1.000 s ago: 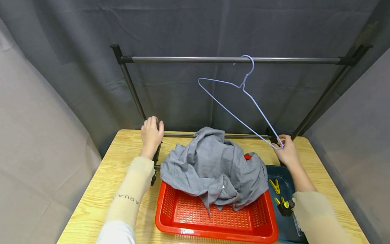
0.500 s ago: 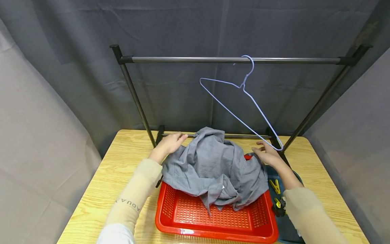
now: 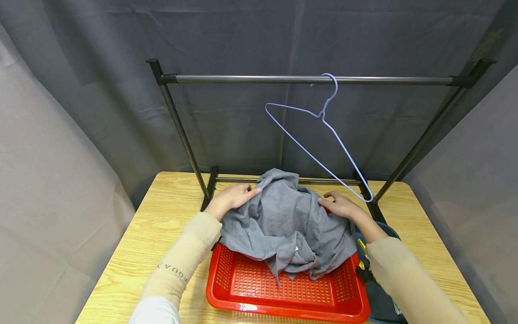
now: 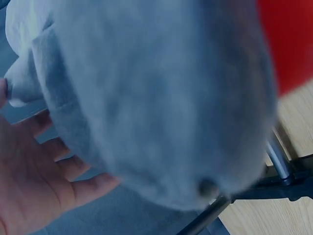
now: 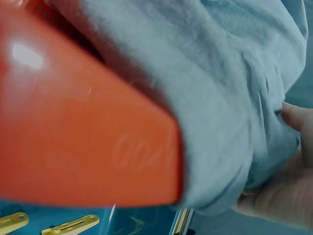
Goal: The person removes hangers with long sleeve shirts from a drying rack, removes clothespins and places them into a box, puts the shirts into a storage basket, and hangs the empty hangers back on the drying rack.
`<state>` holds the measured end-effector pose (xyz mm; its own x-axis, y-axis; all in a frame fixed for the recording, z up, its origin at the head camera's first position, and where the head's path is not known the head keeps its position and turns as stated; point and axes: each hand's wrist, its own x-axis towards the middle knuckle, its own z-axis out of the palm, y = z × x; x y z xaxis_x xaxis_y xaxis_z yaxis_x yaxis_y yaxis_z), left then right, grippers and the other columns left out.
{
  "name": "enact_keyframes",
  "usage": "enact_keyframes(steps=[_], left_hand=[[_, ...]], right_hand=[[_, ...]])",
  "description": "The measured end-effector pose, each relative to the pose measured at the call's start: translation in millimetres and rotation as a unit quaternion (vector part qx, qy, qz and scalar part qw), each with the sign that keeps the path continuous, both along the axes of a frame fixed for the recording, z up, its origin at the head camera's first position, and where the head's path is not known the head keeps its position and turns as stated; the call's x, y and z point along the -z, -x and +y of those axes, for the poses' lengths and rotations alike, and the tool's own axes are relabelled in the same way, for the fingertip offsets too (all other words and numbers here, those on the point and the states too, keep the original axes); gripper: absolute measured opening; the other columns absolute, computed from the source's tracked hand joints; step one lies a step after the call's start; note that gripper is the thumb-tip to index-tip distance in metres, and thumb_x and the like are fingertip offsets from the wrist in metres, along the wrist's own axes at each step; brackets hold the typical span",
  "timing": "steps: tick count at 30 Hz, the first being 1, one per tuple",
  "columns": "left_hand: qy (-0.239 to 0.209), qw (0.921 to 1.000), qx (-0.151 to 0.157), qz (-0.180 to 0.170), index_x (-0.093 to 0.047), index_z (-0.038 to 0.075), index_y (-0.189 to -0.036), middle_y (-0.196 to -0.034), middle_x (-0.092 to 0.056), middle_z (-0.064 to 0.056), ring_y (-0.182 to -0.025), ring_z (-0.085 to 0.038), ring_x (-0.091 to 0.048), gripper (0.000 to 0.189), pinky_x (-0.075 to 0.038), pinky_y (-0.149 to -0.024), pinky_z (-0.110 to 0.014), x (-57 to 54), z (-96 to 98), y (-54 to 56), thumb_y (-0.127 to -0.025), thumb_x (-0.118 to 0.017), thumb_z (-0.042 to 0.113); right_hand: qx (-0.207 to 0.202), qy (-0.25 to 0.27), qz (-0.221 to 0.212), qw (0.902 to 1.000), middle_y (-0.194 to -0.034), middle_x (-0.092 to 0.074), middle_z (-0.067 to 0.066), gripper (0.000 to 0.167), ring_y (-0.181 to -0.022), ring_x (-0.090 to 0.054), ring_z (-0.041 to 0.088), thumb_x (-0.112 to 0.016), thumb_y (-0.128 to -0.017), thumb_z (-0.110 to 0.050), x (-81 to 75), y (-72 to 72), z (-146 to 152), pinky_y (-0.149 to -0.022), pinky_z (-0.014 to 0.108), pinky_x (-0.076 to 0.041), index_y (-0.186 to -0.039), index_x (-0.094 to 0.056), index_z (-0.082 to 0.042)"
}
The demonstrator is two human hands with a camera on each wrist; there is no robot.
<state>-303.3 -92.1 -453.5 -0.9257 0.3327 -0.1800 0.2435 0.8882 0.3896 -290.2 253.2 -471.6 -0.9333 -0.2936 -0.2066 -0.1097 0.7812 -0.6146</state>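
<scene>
A crumpled grey cloth garment [image 3: 283,216] lies heaped over the back of a red plastic basket [image 3: 283,288]. A small white mark shows on one of its folds. At its back left, my left hand [image 3: 232,198] touches the cloth with the thumb towards the middle; in the left wrist view the fingers [image 4: 73,166] are spread and fairly straight behind it. My right hand [image 3: 341,206] is at the garment's back right. The right wrist view shows that thumb [image 5: 293,116] against a fold, with fingers lower down touching the cloth, apart from the thumb.
A pale purple hanger [image 3: 299,143] hangs from the metal rail [image 3: 243,79] of a rack standing on the wooden table [image 3: 133,256]. Right of the basket, partly behind my right arm, is a dark blue tray [image 3: 382,301] with yellow clips [image 5: 71,225].
My right hand has let go of the hanger's lower corner and moved left to the garment. My left hand has left the rack's left post and moved right to the garment.
</scene>
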Motion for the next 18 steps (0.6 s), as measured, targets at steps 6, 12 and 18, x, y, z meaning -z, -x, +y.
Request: enact_keyframes(steps=[6, 12, 18], left_hand=[[-0.006, 0.9995, 0.020, 0.024, -0.054, 0.007, -0.124, -0.124, -0.055, -0.012, -0.116, -0.028, -0.050, 0.052, -0.037, -0.097, -0.039, 2.7, 4.4, -0.5, -0.096, -0.032, 0.045], [-0.013, 0.9982, 0.018, 0.056, -0.059, 0.006, -0.115, -0.116, -0.061, -0.013, -0.112, -0.028, -0.054, 0.038, -0.039, -0.094, -0.038, 6.5, 5.4, 0.7, -0.096, -0.039, 0.032], [-0.024, 0.9961, 0.007, 0.085, -0.062, 0.008, -0.089, -0.096, -0.065, -0.011, -0.095, -0.026, -0.060, 0.024, -0.044, -0.082, -0.038, 10.1, 4.6, 1.8, -0.094, -0.045, 0.025]], right_hand=[[-0.017, -0.002, 0.013, 0.9998, -0.103, -0.057, 0.026, 0.065, -0.089, -0.058, 0.034, -0.045, -0.089, -0.052, 14.6, 12.0, -0.4, -0.072, 0.041, -0.045, -0.116, -0.049, 0.007], [0.020, -0.023, 0.016, 0.9994, -0.089, -0.057, 0.020, 0.039, -0.076, -0.055, 0.028, -0.047, -0.093, -0.028, -1.2, -2.3, -16.2, -0.064, 0.036, -0.043, -0.106, -0.052, 0.009], [0.036, 0.004, 0.056, 0.9978, -0.082, -0.054, 0.015, 0.021, -0.067, -0.050, 0.021, -0.049, -0.092, -0.015, 7.2, -2.7, -16.8, -0.057, 0.029, -0.038, -0.096, -0.054, 0.005]])
